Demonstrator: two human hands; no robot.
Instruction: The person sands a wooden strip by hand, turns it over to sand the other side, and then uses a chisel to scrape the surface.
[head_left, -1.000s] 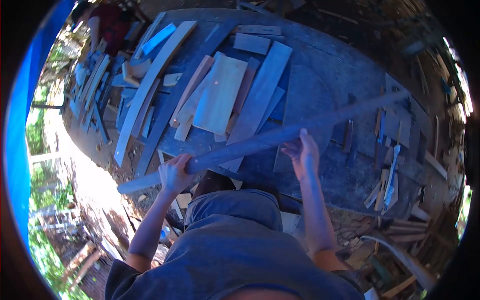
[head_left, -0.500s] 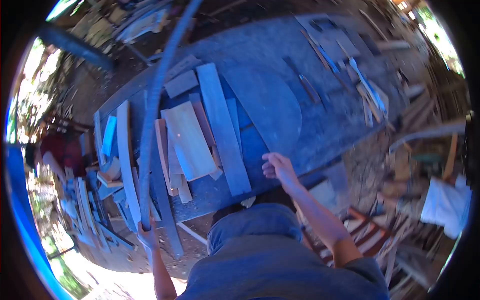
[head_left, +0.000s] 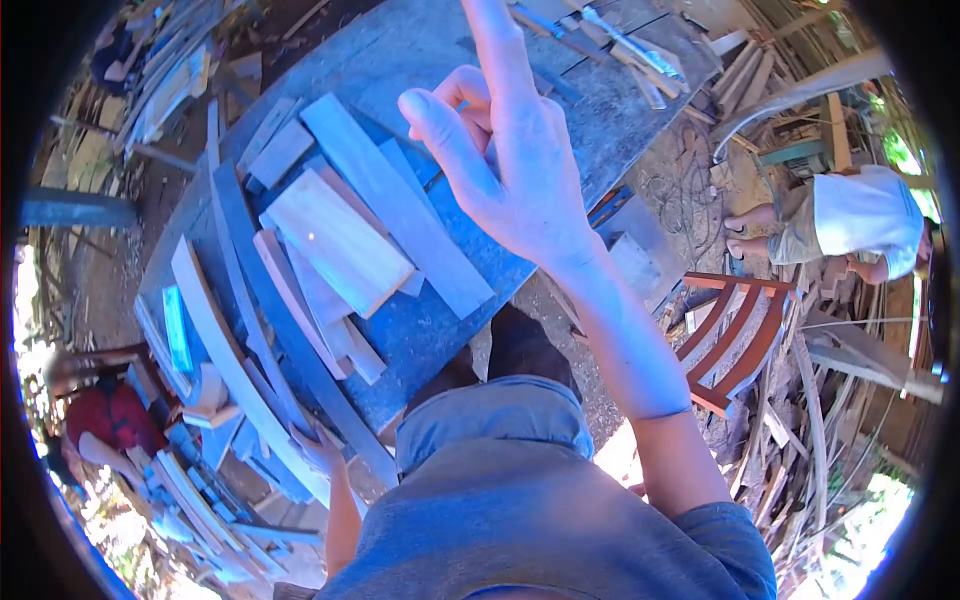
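Our left hand (head_left: 320, 447), its grip unclear, touches the near end of the long curved plank (head_left: 215, 340) at lower left, which we judge stiff and heavy, best gripped two-handed; our right hand (head_left: 510, 170) hovers empty at upper centre, forefinger raised, other fingers curled.

An open-air woodworking shop is spreading out here. Sawn boards (head_left: 335, 240) and curved slats (head_left: 225, 360) are lying across the rough plank counter (head_left: 430, 335), and hand tools (head_left: 620, 40) are resting at the counter's far end. Right of the counter, a slatted chair frame (head_left: 735, 330) is standing on bare dirt among timber offcuts (head_left: 800, 440). More slats (head_left: 170, 85) are piling up beyond the counter's left end.
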